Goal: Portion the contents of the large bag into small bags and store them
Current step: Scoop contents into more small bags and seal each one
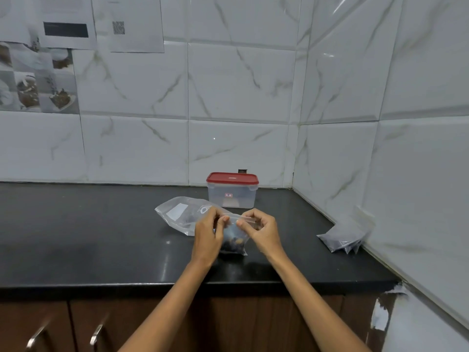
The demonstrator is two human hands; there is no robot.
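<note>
A small clear bag with dark dried pieces in its bottom stands on the black counter. My left hand pinches the left end of its top strip. My right hand pinches the strip on the right. Behind my hands lies the large clear bag on its side, with a white label and a few dark pieces inside. A clear plastic box with a red lid stands shut at the back, near the wall.
A stack of small clear bags leans against the right wall where it meets the counter. Tiled walls close the back and right sides. Papers hang on the wall at upper left. Cabinet doors with metal handles sit below the counter edge.
</note>
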